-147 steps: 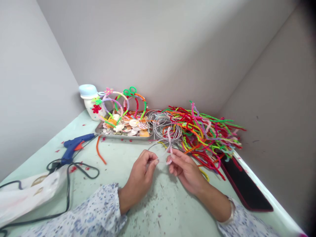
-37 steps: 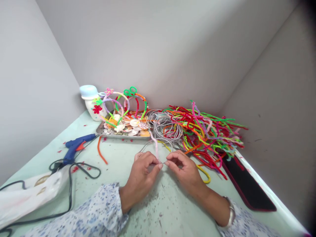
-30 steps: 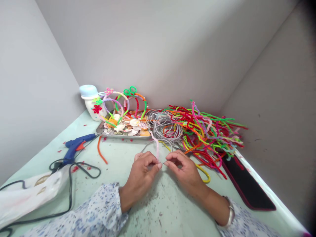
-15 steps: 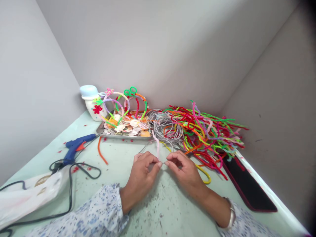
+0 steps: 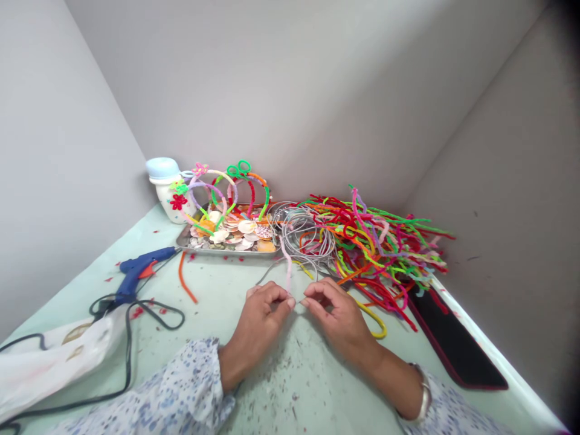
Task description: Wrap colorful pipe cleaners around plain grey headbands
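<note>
My left hand (image 5: 259, 320) is closed, thumb and forefinger pinching the lower end of a pale pink pipe cleaner (image 5: 289, 266) that rises toward the tray. Close beside it, my right hand (image 5: 339, 317) pinches too, with a short thin strand (image 5: 298, 302) bridging the small gap between the fingertips. Whether that strand is bare wire or the pipe cleaner's core I cannot tell. Just beyond the hands lies a coil of grey wire (image 5: 310, 241); a loose length of it passes behind my left fingers. A yellow pipe cleaner (image 5: 378, 323) curves out beside my right hand.
A metal tray (image 5: 217, 251) holds shells and pipe-cleaner headbands (image 5: 226, 193), next to a white bottle (image 5: 170, 196). Colourful pipe cleaners (image 5: 385, 248) heap at right, above a black flat pad (image 5: 457, 338). A blue glue gun (image 5: 131, 278), its cord and a plastic bag (image 5: 67, 356) lie left.
Both hands stay almost in place, still pinching. The view has shifted very slightly; nothing has been let go or picked up.
</note>
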